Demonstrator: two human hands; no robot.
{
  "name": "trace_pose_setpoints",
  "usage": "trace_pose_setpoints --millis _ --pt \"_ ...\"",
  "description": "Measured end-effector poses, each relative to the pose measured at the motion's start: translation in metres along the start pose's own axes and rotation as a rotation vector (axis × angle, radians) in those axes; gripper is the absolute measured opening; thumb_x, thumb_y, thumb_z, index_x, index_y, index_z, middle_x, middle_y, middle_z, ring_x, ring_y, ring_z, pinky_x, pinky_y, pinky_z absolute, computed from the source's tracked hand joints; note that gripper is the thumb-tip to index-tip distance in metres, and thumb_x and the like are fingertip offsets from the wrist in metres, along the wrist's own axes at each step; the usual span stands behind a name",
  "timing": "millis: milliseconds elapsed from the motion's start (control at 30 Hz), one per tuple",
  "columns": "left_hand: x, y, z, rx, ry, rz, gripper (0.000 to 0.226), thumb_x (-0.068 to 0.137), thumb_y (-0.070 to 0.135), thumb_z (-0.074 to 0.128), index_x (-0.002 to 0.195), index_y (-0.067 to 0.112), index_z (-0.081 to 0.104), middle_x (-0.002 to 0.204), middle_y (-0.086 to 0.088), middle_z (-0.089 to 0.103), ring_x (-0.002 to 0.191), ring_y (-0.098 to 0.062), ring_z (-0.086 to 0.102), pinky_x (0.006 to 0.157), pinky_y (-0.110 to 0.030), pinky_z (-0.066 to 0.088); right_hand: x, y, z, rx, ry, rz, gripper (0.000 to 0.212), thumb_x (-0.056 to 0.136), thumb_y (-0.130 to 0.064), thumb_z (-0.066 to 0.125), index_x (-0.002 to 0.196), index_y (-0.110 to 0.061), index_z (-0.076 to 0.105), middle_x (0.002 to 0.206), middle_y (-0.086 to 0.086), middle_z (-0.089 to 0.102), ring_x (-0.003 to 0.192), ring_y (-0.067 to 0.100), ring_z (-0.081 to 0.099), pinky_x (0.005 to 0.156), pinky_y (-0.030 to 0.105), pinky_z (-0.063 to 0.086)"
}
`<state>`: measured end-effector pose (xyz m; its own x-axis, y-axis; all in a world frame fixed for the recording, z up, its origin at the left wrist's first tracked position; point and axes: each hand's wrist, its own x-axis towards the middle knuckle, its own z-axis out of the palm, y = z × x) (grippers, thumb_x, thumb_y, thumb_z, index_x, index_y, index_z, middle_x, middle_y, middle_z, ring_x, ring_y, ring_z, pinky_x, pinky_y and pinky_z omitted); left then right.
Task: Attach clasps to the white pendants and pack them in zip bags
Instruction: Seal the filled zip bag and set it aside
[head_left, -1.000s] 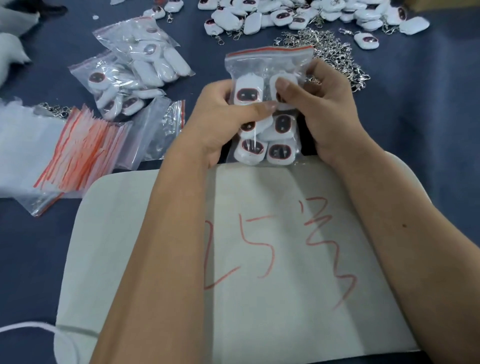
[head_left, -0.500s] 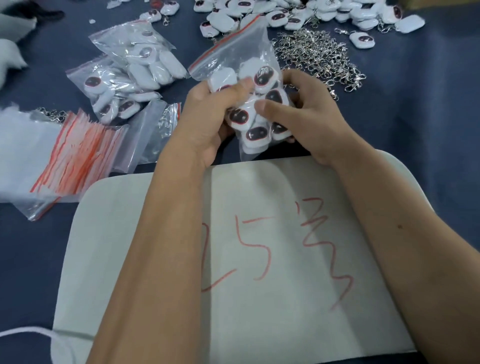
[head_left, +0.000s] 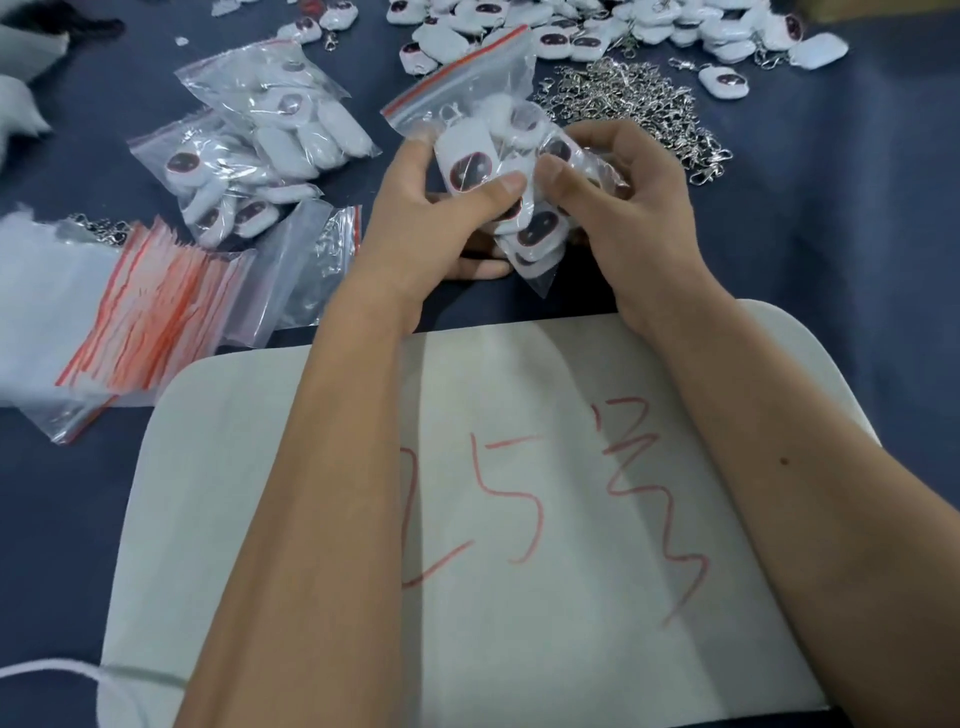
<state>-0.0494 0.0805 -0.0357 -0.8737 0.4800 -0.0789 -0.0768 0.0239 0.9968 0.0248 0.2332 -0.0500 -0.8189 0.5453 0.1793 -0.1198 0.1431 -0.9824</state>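
Just beyond the far edge of the white mat (head_left: 311, 519), you clamp the filled zip bag (head_left: 498, 171) between your left hand (head_left: 431, 218) and right hand (head_left: 623, 208), its long axis tilting up-left, red seal farthest from you, nearer your left fingers.

The lower half of the zip bag (head_left: 470, 85) is covered by both hands — the left hand (head_left: 441, 218) and right hand (head_left: 628, 208) hide most of the pendants (head_left: 470, 166) packed inside, so their number cannot be told. At the top edge the loose pile of pendants (head_left: 597, 26) is cut off, while the heap of clasps (head_left: 634, 104) is too fine and tangled to separate. White material (head_left: 21, 109) at far left runs out of view — unidentifiable.
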Motion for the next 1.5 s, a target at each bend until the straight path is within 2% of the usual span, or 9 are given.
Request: trace_pose_setpoints --millis 267,500,633,700,800,900,1067,1233,1500 --pt "0.005 0.002 -0.002 -0.18 0.233 0.057 0.035 0.085 0.014 0.082 0.109 0.018 0.056 0.104 -0.009 0.077 0.084 -0.025 0.077 0.065 -0.037 0.061 0.013 -0.004 0.034 0.081 0.158 0.128 0.028 0.081 -0.024 0.086 0.098 -0.014 0.066 0.095 0.012 0.076 0.089 0.033 0.075 0.08 0.053 0.062" --pt "0.008 0.004 -0.008 -0.267 0.477 0.073 0.038 0.08 0.012 0.086 0.107 0.01 0.059 0.099 -0.008 0.073 0.079 -0.016 0.07 0.089 -0.05 0.062 0.035 -0.013 0.064 0.144 0.101 0.193 0.026 0.088 -0.023 0.083 0.103 -0.01 0.066 0.093 0.01 0.076 0.065 0.011 0.064 0.059 0.024 0.049" --pt "0.011 0.018 -0.022 -0.31 0.7 0.171 0.05 0.082 0.01 0.085 0.12 0.016 0.053 0.097 -0.003 0.074 0.079 -0.009 0.074 0.081 -0.035 0.064 0.045 -0.023 0.096 0.255 -0.063 0.158 0.024 0.095 -0.008 0.074 0.116 -0.005 0.062 0.095 0.012 0.071 0.064 0.01 0.062 0.054 0.022 0.048" --pt "0.018 0.028 -0.038 -0.301 0.856 0.228 0.056 0.085 0.011 0.083 0.131 0.008 0.053 0.098 0.001 0.072 0.078 -0.003 0.073 0.077 -0.026 0.062 0.05 -0.029 0.114 0.381 -0.161 0.142 0.033 0.096 0.0 0.069 0.126 -0.006 0.056 0.115 0.019 0.067 0.082 0.015 0.069 0.068 0.023 0.057" --pt "0.026 0.036 -0.055 -0.106 1.036 0.222 0.06 0.091 0.023 0.075 0.143 0.008 0.051 0.13 -0.001 0.066 0.107 -0.008 0.066 0.098 -0.022 0.052 0.057 -0.031 0.13 0.366 -0.207 0.149 0.044 0.095 -0.004 0.071 0.135 -0.01 0.054 0.143 0.019 0.053 0.133 0.026 0.058 0.106 0.043 0.054" --pt "0.026 0.032 -0.04 0.134 1.199 0.275 0.046 0.09 0.018 0.066 0.135 0.013 0.055 0.133 0.001 0.055 0.11 -0.012 0.058 0.091 -0.012 0.042 0.063 -0.022 0.124 0.25 -0.143 0.144 0.033 0.096 -0.007 0.069 0.128 -0.005 0.061 0.134 0.017 0.06 0.129 0.029 0.061 0.098 0.043 0.059" --pt "0.038 0.016 0.011 0.176 0.951 0.238 0.018 0.086 0.004 0.06 0.102 0.008 0.066 0.107 -0.004 0.067 0.082 -0.004 0.056 0.081 -0.016 0.044 0.071 -0.004 0.092 -0.011 -0.094 0.096 0.01 0.097 -0.008 0.066 0.105 -0.013 0.067 0.095 0.01 0.073 0.082 0.021 0.075 0.082 0.038 0.063" --pt "0.045 -0.005 0.036 0.267 0.697 0.13 0.005 0.091 0.012 0.065 0.086 0.012 0.067 0.078 0.009 0.063 0.077 -0.01 0.058 0.072 -0.018 0.043 0.076 0.001 0.066 -0.308 -0.068 0.004 0.011 0.092 -0.007 0.07 0.099 -0.015 0.072 0.086 0.006 0.076 0.086 0.018 0.074 0.09 0.034 0.058" --pt "0.035 0.009 0.0 0.438 0.915 0.247 0.019 0.081 0.005 0.055 0.086 0.021 0.063 0.085 0.013 0.063 0.082 -0.008 0.057 0.069 -0.012 0.036 0.056 -0.008 0.093 -0.482 -0.282 -0.129 0.013 0.092 -0.012 0.066 0.084 -0.021 0.07 0.073 -0.008 0.068 0.074 0.009 0.063 0.067 0.02 0.047"
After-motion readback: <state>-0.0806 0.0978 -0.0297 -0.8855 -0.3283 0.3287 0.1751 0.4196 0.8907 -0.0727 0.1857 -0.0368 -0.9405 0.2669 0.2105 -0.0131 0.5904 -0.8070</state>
